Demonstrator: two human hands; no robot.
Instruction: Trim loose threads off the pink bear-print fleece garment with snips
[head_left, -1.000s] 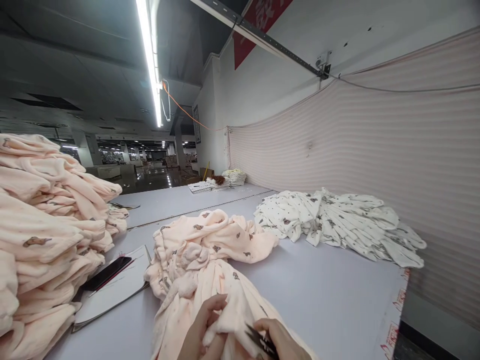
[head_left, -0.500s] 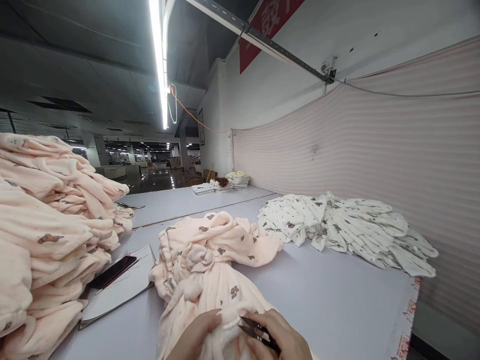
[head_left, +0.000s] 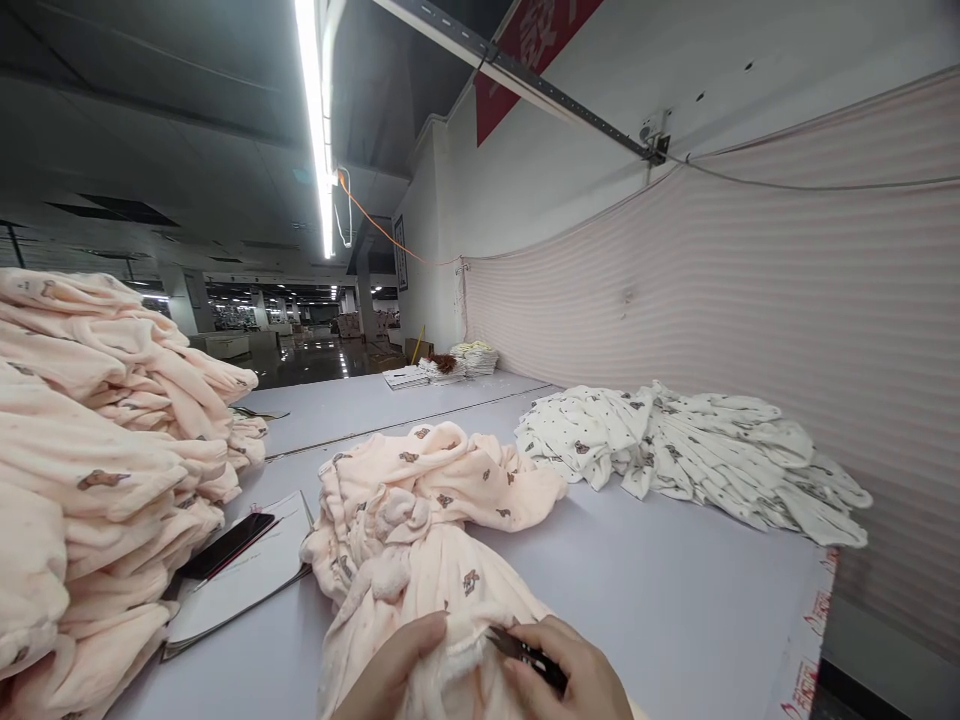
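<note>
A peach fleece garment (head_left: 420, 520) with small bear prints lies bunched on the pale table (head_left: 660, 590) in front of me. My left hand (head_left: 390, 675) pinches a fold of this garment at the bottom edge of the view, fingers closed on the cloth. My right hand (head_left: 577, 675) is closed round small black thread snips (head_left: 525, 652), whose tips touch the same fold just right of the left fingers. Both wrists are cut off by the frame.
A tall stack of peach garments (head_left: 97, 450) fills the left. A dark phone (head_left: 225, 545) lies on white papers (head_left: 240, 585) beside it. A heap of white printed garments (head_left: 690, 450) lies at the right by a striped cloth wall (head_left: 750, 290). More stacks (head_left: 469, 357) sit far back.
My hands have shifted slightly along the fold, the left fingers now flatter on the cloth. The view has tilted up a little. The piles have not moved.
</note>
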